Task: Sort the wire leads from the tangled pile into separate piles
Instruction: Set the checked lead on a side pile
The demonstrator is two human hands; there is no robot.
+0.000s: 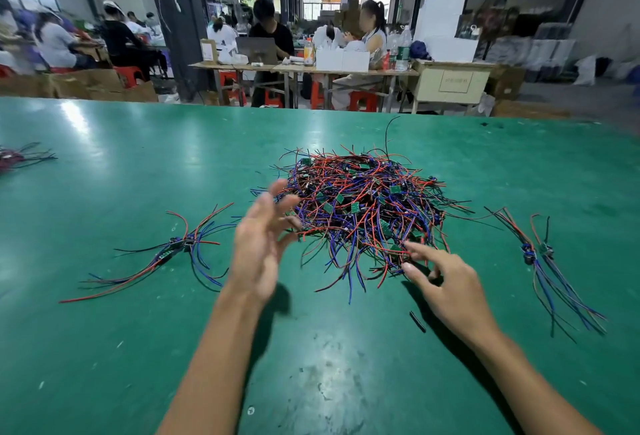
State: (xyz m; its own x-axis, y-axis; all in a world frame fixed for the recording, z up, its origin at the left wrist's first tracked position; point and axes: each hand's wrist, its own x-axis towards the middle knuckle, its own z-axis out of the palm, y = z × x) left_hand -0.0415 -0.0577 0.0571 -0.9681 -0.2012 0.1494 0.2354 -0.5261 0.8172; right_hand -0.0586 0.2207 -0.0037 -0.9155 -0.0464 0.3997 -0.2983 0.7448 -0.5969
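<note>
Tangled pile (363,206): red/blue/blk wires, grn boards; table (138,164) green.

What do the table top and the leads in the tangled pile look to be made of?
Table top: seemingly a green rubbery or vinyl mat, semi-gloss; it mirrors ceiling lights and shows scuffs. Tangled pile: thin wires in red, blue and black plastic-looking insulation, joined to small green circuit boards.

A tangled pile (360,206) of red, blue and black wire leads was seen on a green table (104,144). The left hand (258,244) was spread open at its edge; the right hand (446,282) touched its near side. Smaller bundles (173,247) were laid apart.
</note>
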